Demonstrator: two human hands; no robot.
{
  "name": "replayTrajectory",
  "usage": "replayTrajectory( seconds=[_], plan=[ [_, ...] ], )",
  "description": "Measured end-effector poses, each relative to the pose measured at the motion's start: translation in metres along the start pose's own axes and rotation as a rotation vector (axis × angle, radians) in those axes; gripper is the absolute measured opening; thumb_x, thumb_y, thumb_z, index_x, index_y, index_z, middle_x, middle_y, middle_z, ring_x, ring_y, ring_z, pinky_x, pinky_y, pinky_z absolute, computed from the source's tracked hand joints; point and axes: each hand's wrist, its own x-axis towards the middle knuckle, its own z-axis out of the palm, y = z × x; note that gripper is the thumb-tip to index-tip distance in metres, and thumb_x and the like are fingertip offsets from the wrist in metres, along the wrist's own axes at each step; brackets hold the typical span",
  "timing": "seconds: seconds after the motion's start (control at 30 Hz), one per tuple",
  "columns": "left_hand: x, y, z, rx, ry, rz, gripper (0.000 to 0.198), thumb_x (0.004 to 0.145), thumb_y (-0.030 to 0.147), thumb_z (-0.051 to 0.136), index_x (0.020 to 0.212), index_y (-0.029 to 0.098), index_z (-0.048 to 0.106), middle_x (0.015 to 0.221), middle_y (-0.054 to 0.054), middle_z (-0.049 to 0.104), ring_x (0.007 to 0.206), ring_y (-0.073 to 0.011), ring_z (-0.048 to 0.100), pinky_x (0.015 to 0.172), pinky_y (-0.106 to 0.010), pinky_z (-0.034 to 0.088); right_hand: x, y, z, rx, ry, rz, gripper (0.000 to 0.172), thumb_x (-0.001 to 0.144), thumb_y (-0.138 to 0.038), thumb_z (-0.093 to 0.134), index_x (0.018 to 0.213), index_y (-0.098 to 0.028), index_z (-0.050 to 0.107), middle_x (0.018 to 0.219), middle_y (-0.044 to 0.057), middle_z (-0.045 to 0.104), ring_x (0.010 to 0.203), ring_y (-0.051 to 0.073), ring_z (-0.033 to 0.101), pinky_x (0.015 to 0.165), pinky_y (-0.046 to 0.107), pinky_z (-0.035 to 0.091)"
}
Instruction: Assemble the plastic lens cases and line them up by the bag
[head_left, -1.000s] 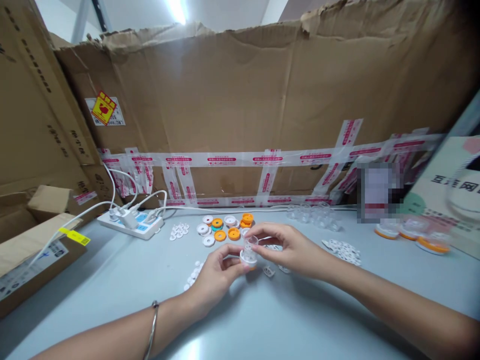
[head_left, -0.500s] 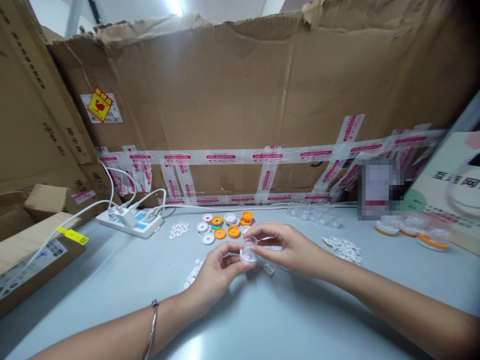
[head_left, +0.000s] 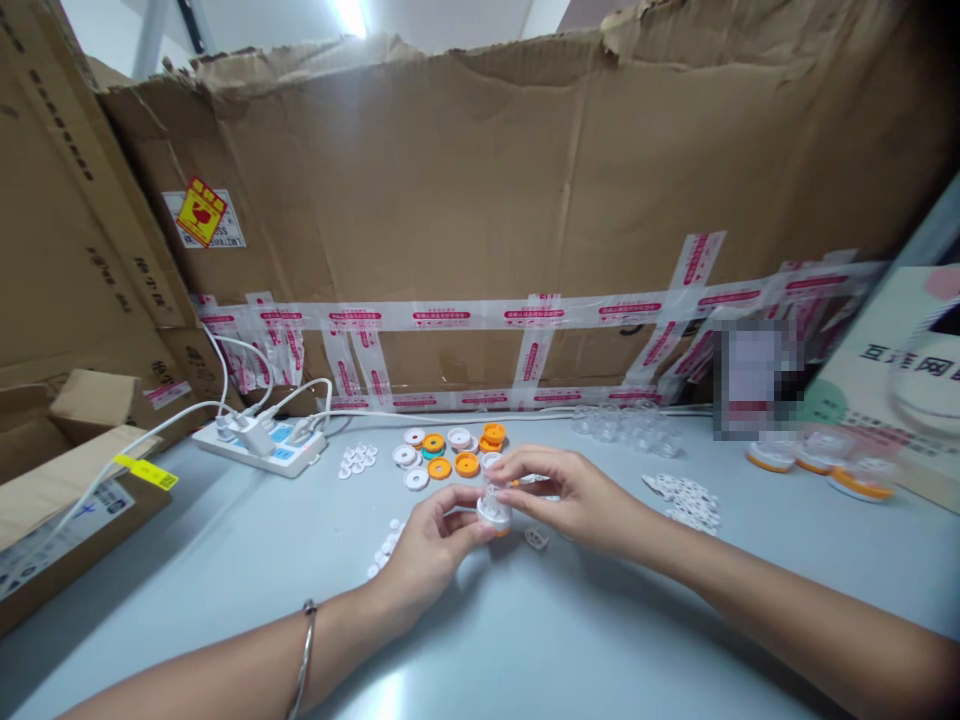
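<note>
Between thumb and fingers, my left hand [head_left: 442, 535] grips a small round white base [head_left: 493, 516] with an orange underside, held upright just above the table. From above, my right hand [head_left: 551, 487] pinches a clear plastic cover [head_left: 491, 493] at the top of that base. Its fingers partly hide the cover, so how far it sits on the base cannot be seen. A loose white part with openings [head_left: 535, 540] lies on the table below my right hand. Behind both hands are several white and orange rings [head_left: 439, 467], some stacked.
Small white pieces [head_left: 386, 548] lie beside my left hand, more [head_left: 358, 459] farther back. Clear covers [head_left: 630, 428] stand at the back, white parts [head_left: 684, 502] at right, dome-topped orange-and-white units [head_left: 862, 483] far right. A power strip [head_left: 259, 445] and cardboard box [head_left: 90, 520] are left.
The clear cover, seen wider above the base half a second ago, is now more covered by my right fingers. Both hands and the base have shifted very slightly left.
</note>
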Motion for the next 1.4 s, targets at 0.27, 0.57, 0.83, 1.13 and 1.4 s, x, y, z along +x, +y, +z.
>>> replayTrajectory(
  seconds=[0.27,0.57,0.83,1.13,1.4],
  plan=[
    [0.001,0.0,-0.002,-0.009,-0.021,0.029,0.041,0.063,0.033,0.076,0.095,0.015,0.06,0.088,-0.004,0.065,0.079,-0.0151,0.058,0.078,-0.027,0.042,-0.001,-0.001,0.007,0.06,0.067,0.021,0.012,0.079,-0.028,0.058,0.083,-0.018,0.063,0.095,0.007,0.064,0.092,0.018,0.061,0.07,0.029,0.054],
    [0.002,-0.003,-0.001,0.035,0.008,0.027,0.037,0.058,0.031,0.078,0.087,0.013,0.062,0.066,0.0,0.06,0.062,-0.0127,0.054,0.067,-0.026,0.042,-0.001,0.004,0.012,0.226,0.115,0.085,0.013,0.069,-0.029,0.068,0.073,-0.019,0.061,0.088,0.003,0.064,0.091,0.018,0.061,0.078,0.032,0.052],
    [0.001,-0.004,-0.001,0.027,0.026,0.037,0.038,0.058,0.031,0.078,0.088,0.014,0.063,0.068,-0.001,0.062,0.064,-0.0144,0.055,0.067,-0.027,0.042,-0.002,0.004,0.011,0.265,0.064,0.057,0.014,0.072,-0.032,0.066,0.076,-0.021,0.058,0.091,0.004,0.062,0.096,0.018,0.058,0.078,0.032,0.053],
    [0.0,-0.001,0.0,0.053,0.051,0.048,0.036,0.056,0.03,0.078,0.084,0.014,0.061,0.073,-0.001,0.062,0.066,-0.0136,0.055,0.068,-0.027,0.043,-0.007,0.009,0.027,0.139,0.238,0.043,0.014,0.073,-0.03,0.065,0.073,-0.021,0.054,0.084,0.002,0.057,0.087,0.019,0.058,0.078,0.034,0.048],
    [-0.001,0.001,0.0,0.022,0.012,0.042,0.038,0.057,0.038,0.078,0.08,0.014,0.06,0.067,0.0,0.06,0.064,-0.0137,0.055,0.066,-0.026,0.042,-0.004,0.008,0.024,0.448,0.13,0.132,0.03,0.073,-0.049,0.064,0.082,-0.021,0.056,0.095,0.005,0.065,0.098,0.02,0.06,0.086,0.036,0.046]
  ],
)
